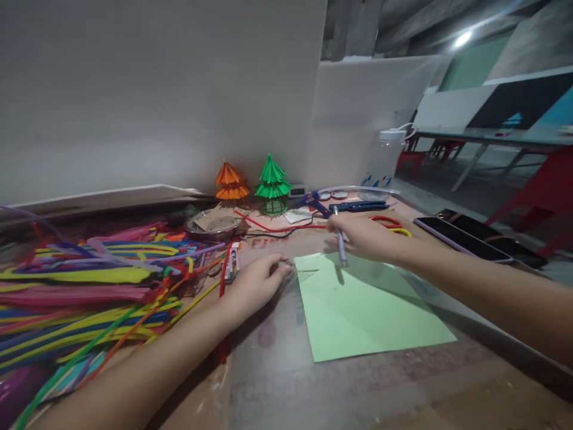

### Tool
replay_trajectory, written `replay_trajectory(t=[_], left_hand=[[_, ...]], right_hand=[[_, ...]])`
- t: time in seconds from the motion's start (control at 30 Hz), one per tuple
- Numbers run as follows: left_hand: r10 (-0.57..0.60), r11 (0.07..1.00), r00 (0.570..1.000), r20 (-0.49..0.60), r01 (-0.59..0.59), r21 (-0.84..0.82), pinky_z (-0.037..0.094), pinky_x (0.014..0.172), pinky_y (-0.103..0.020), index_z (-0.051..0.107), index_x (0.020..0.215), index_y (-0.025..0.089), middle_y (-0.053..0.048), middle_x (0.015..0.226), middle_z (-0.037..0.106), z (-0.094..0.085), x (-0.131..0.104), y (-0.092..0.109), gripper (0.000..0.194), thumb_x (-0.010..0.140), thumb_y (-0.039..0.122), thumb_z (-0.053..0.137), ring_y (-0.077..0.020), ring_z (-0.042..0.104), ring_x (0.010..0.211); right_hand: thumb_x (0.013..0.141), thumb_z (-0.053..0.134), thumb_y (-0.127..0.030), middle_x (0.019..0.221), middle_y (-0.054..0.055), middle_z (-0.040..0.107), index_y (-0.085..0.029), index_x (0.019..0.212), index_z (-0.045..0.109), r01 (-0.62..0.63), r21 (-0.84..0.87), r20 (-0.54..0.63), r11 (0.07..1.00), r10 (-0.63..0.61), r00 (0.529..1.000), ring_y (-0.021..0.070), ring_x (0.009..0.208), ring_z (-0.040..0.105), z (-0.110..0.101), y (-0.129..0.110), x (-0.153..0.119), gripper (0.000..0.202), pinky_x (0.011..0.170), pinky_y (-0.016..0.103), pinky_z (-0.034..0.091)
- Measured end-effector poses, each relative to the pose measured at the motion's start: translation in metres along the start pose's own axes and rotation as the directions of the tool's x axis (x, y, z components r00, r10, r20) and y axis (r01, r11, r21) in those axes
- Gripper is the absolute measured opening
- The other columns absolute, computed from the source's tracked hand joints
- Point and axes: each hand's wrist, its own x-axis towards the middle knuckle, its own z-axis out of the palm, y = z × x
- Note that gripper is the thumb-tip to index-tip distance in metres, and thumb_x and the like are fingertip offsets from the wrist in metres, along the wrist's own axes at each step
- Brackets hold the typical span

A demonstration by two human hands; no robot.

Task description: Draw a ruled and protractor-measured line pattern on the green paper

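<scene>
A light green sheet of paper (pixel 371 316) lies on the clear-covered table in front of me. My right hand (pixel 356 236) is above its far edge, closed round a pale purple-grey pen (pixel 341 248) that points down at the sheet. Beside the paper's upper left corner rests my left hand (pixel 259 279), thumb and fingers pinched together. A thin, see-through pointed piece (pixel 308 273) reaches from those fingertips over the paper; its kind is too faint to tell.
Many coloured pipe cleaners (pixel 89 286) lie heaped at left. Behind stand an orange paper tree (pixel 230 182), a green paper tree (pixel 272 185), a round dish (pixel 215 224), a blue glue gun (pixel 317 204) and a clear bottle (pixel 382 158). A phone (pixel 461 239) lies at right.
</scene>
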Motion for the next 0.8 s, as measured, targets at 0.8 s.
replay_trajectory(t=[0.8], left_hand=[[0.221, 0.969, 0.975, 0.028, -0.223, 0.108, 0.05, 0.096, -0.044, 0.073, 0.112, 0.023, -0.007, 0.112, 0.069, 0.041, -0.003, 0.038, 0.019, 0.102, 0.025, 0.057, -0.0281, 0.064, 0.111]], right_hand=[[0.095, 0.069, -0.03, 0.103, 0.011, 0.069, -0.021, 0.104, 0.057, 0.005, 0.052, 0.05, 0.999, -0.007, 0.999, 0.0285, 0.096, 0.065, 0.023, 0.033, -0.06, 0.017, 0.083, 0.038, 0.047]])
